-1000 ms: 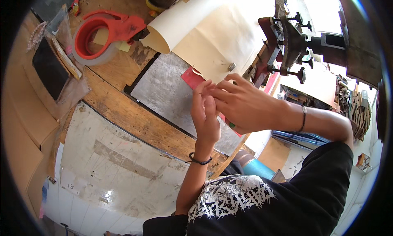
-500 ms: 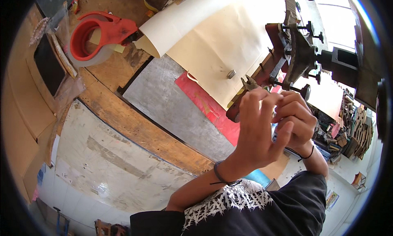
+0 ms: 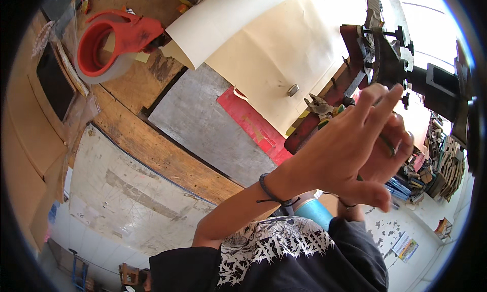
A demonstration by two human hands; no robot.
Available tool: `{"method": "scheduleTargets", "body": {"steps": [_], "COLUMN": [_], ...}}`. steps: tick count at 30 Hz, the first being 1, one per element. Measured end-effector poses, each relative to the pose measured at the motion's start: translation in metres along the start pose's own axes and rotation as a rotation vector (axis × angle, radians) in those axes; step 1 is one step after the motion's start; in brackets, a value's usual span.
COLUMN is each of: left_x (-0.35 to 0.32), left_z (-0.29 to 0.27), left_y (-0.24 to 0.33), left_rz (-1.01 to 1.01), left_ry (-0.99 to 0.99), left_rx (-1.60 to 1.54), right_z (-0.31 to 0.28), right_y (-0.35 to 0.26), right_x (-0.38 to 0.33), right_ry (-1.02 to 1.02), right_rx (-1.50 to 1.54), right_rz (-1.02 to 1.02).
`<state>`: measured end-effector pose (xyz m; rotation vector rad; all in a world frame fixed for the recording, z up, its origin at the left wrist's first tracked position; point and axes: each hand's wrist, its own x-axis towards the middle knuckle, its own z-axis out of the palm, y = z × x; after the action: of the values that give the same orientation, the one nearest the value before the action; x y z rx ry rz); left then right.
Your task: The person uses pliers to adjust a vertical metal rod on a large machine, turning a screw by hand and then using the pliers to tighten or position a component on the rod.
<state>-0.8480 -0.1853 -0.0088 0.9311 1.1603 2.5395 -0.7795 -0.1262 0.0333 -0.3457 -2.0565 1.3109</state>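
My left hand [image 3: 337,150] reaches across in front of my right hand, its fingers stretched and its thumb apart. It is open, with nothing visible in it. Partly hidden behind it, my right hand [image 3: 401,149] has bent fingers, blurred by motion. A small dark curved band shows among those fingers; whether it is a ring or something held, I cannot make out. Just beyond my left wrist and knuckles lie pliers [image 3: 319,106] with green and yellow grips, jaws pointing left, on a dark red metal part [image 3: 303,131]. My left hand covers the rest of their handles.
A black clamp frame with knobs [image 3: 388,53] stands at the upper right. Cream sheets [image 3: 269,53] with a small metal piece [image 3: 293,90] cover the far bench, beside a grey metal plate [image 3: 198,124] and red strip [image 3: 251,124]. A red tape dispenser [image 3: 109,43] sits far left.
My hands, earlier close together with fingertips meeting, have moved right and nearer; the left fingers have straightened. More of the pliers shows now. The view has shifted slightly.
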Motion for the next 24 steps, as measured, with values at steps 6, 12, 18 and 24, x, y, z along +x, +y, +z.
{"method": "scheduleTargets", "body": {"steps": [6, 12, 18, 24], "left_x": [0.009, 0.014, -0.007, -0.007], "left_z": [-0.013, -0.063, -0.113, -0.111], "left_y": [-0.004, -0.019, -0.04, -0.052], "left_rz": [-0.001, -0.146, -0.341, -0.473], "left_ry": [-0.072, -0.053, -0.537, -0.631], "left_rx": [-0.019, 0.304, 0.397, 0.4], "right_z": [0.053, 0.036, 0.054, 0.056], "right_y": [-0.001, 0.013, 0.009, 0.003], "right_x": [-0.006, 0.003, 0.018, 0.021], "right_ry": [0.297, 0.199, 0.295, 0.303], "right_rx": [-0.159, -0.238, -0.22, -0.261], "right_rz": [-0.015, -0.1, -0.057, 0.011]}}
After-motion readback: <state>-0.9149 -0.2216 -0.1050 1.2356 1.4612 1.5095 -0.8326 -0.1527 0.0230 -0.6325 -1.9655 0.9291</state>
